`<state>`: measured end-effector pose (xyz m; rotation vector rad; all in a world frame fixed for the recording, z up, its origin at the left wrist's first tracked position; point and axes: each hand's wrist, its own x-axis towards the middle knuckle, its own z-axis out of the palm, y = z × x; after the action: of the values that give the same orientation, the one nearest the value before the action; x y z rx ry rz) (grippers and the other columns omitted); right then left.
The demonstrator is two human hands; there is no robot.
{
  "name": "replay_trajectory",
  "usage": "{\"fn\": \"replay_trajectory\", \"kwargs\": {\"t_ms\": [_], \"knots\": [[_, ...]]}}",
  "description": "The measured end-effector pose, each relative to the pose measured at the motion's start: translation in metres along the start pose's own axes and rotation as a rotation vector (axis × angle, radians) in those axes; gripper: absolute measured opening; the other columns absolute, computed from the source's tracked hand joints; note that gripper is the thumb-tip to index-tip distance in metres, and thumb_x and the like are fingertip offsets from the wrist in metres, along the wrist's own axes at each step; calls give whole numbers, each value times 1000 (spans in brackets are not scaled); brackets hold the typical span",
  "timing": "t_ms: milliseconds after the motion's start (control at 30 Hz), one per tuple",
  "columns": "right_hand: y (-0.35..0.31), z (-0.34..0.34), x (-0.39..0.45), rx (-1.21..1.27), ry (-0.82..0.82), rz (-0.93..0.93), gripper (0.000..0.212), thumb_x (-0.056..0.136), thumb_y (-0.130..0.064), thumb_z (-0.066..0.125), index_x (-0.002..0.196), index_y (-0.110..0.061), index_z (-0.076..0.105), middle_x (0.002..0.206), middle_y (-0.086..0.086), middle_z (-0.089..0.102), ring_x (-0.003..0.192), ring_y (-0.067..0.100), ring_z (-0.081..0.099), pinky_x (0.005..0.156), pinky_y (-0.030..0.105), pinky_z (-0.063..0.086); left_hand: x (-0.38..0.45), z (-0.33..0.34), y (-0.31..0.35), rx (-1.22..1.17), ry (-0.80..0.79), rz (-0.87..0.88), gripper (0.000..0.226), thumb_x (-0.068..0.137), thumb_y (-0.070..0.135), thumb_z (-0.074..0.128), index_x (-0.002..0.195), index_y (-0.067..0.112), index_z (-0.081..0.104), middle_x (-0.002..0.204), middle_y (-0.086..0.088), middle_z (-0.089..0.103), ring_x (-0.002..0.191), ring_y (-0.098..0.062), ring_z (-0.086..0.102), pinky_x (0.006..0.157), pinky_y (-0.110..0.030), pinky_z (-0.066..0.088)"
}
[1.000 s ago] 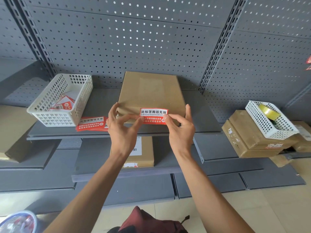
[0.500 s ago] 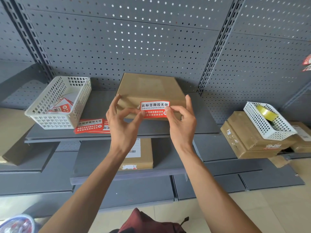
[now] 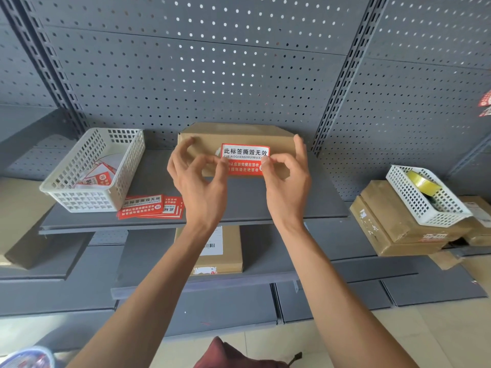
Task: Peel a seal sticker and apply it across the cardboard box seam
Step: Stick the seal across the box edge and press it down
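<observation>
Grip: both hands (image 3: 198, 181) (image 3: 288, 179) pinch seal sticker (image 3: 245, 158) | box (image 3: 233, 136) seam hidden behind sticker

The left hand (image 3: 198, 179) covers the near left corner of the cardboard box (image 3: 236, 136), and the right hand (image 3: 288, 179) covers its near right corner. Their fingertips hide both short ends of the seal sticker (image 3: 245, 159), so the first and last characters of its red lines cannot be read. Whether the sticker already touches the box cannot be told. Left of the box, the white basket (image 3: 91, 171) screens most of the papers inside it. Right of the box, a red sticker (image 3: 485, 104) is cut by the picture's edge. Below the box, a parcel (image 3: 225, 251) is partly behind the left forearm.
</observation>
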<state>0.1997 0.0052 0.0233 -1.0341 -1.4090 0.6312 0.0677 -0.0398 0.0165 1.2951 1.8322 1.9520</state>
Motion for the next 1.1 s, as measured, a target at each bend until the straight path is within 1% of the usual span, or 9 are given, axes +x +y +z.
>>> {"fn": "replay_trajectory", "kwargs": {"t_ms": [100,167,267,300,433,667,867,967,1100], "knots": [[-2,2,10,-14,0,-16,13,90,-14,69,78,-19,68,163,5,32,153,12,23,120,19,21,9,4,0,55,32,48,16,89,32,71,76,23,70,144,8,47,140,-16,32,116,-47,28],[-3,5,15,-9,4,-11,12,90,-14,70,78,-18,68,163,5,32,153,13,23,119,18,22,16,6,0,78,52,65,16,87,33,71,75,22,70,142,7,48,138,-17,35,116,-48,27],[-2,12,20,-5,33,-18,14,89,-15,70,77,-21,68,162,6,32,153,15,24,121,35,27,23,8,0,97,71,68,16,87,32,73,73,24,70,141,6,49,137,-18,38,116,-49,26],[-1,14,22,-7,41,-23,14,89,-15,71,76,-21,68,162,6,32,153,16,24,121,38,27,25,9,1,101,81,71,16,87,32,73,73,24,69,141,6,50,137,-18,38,116,-50,26],[3,19,26,-39,67,-25,12,89,-20,71,78,-16,70,162,3,34,154,15,20,122,38,24,27,13,4,122,115,63,17,86,31,71,71,28,65,138,6,51,136,-21,39,114,-51,25],[11,21,35,-105,110,-79,13,86,-24,70,76,-15,71,158,2,39,151,19,28,117,45,32,31,21,3,168,143,61,17,84,33,70,70,26,65,136,7,49,136,-20,36,114,-49,24],[14,23,40,-195,155,-131,13,84,-25,73,73,-17,71,153,2,46,143,25,37,114,42,35,34,25,2,195,159,60,20,85,38,71,70,27,66,136,6,47,137,-19,33,111,-39,21],[15,25,42,-218,178,-138,14,83,-26,74,72,-17,72,151,1,47,139,22,38,112,36,35,34,27,1,208,158,60,19,85,38,71,70,26,66,137,6,46,138,-19,32,111,-39,20],[13,25,43,-243,188,-127,13,83,-27,74,72,-19,73,151,0,47,139,21,36,110,30,31,35,28,2,224,163,59,19,85,37,70,70,26,66,136,6,45,138,-19,32,112,-41,22]]}}
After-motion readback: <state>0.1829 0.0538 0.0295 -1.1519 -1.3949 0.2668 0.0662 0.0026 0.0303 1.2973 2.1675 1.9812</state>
